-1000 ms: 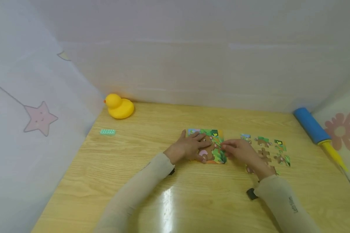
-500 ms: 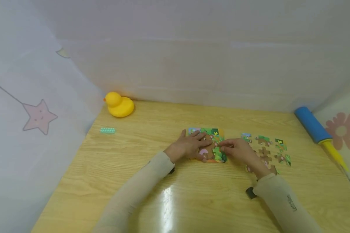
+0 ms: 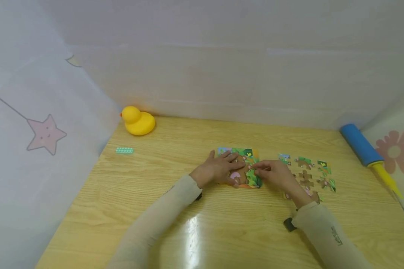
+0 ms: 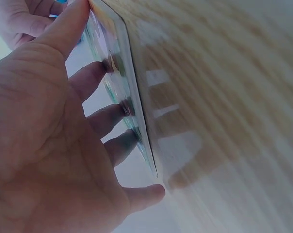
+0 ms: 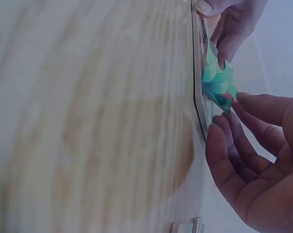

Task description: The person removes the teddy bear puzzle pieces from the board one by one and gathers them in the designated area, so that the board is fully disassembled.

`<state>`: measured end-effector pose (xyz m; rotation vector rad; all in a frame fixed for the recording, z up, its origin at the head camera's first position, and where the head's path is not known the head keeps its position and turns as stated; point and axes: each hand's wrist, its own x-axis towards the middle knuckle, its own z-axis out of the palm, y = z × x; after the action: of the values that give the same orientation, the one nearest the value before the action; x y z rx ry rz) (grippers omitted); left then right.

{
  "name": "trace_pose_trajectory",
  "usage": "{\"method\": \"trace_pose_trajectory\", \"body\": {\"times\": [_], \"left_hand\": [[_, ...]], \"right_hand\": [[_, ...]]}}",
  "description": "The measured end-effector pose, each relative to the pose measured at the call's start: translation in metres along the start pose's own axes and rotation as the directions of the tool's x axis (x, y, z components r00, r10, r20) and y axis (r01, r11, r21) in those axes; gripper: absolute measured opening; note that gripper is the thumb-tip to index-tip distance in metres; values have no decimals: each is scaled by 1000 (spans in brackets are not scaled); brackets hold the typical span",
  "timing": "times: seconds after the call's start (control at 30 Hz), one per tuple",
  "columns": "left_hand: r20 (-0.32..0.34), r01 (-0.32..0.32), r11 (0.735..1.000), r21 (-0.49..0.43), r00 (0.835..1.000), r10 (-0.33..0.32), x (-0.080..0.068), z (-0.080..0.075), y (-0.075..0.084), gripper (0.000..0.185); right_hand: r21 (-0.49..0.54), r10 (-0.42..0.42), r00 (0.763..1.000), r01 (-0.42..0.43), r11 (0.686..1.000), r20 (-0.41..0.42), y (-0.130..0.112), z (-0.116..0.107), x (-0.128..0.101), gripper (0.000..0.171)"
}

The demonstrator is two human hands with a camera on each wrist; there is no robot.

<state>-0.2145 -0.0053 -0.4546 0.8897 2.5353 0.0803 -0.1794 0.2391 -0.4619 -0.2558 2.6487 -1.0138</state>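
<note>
A flat puzzle board [image 3: 254, 181] with a brown animal on green leaves lies mid-table. Over its left part rests my left hand [image 3: 219, 169], fingers spread; in the left wrist view the fingertips press the board's face, while the thumb [image 4: 71, 26] and little finger lie near its edge. At the board's right side, my right hand [image 3: 278, 172] pinches a green leafy puzzle piece [image 5: 218, 80] between thumb and index finger. That piece stands tilted up from the board in the right wrist view. Its lower edge meets the board, but how it fits is unclear.
Several loose puzzle pieces [image 3: 305, 177] lie right of the board, partly hidden by my right hand and forearm. A yellow rubber duck [image 3: 138, 121] and a small green patterned strip [image 3: 124, 150] are at left. A blue and yellow pump [image 3: 365, 149] lies along the right edge.
My right fingertips have shifted slightly left and down over the board's right side, and more of the green leafy piece shows there. The left hand has stayed in place.
</note>
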Motion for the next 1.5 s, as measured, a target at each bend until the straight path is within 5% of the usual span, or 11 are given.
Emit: {"method": "trace_pose_trajectory", "body": {"times": [0.4,0.53,0.77,1.1,1.3,1.5], "left_hand": [[0,3,1000,-17,1000,-3,-2,0,-2,87],[-2,5,1000,-20,1000,-5,-2,0,-2,85],[-3,5,1000,-15,1000,-5,-2,0,-1,84],[-10,1,1000,-28,1000,-1,-4,0,0,86],[-1,-3,1000,-19,1000,3,-4,-1,0,85],[1,-9,1000,-27,1000,9,-3,0,-1,85]], "right_hand": [[57,-27,1000,28,998,-4,-4,3,-2,22],[152,-20,1000,17,988,22,-1,2,-6,26],[389,20,999,-29,921,26,13,-13,-14,42],[452,135,991,-132,882,26,37,-45,-39,62],[503,149,989,-130,854,2,59,-59,-56,58],[653,72,997,-33,757,-33,81,-68,-73,48]]}}
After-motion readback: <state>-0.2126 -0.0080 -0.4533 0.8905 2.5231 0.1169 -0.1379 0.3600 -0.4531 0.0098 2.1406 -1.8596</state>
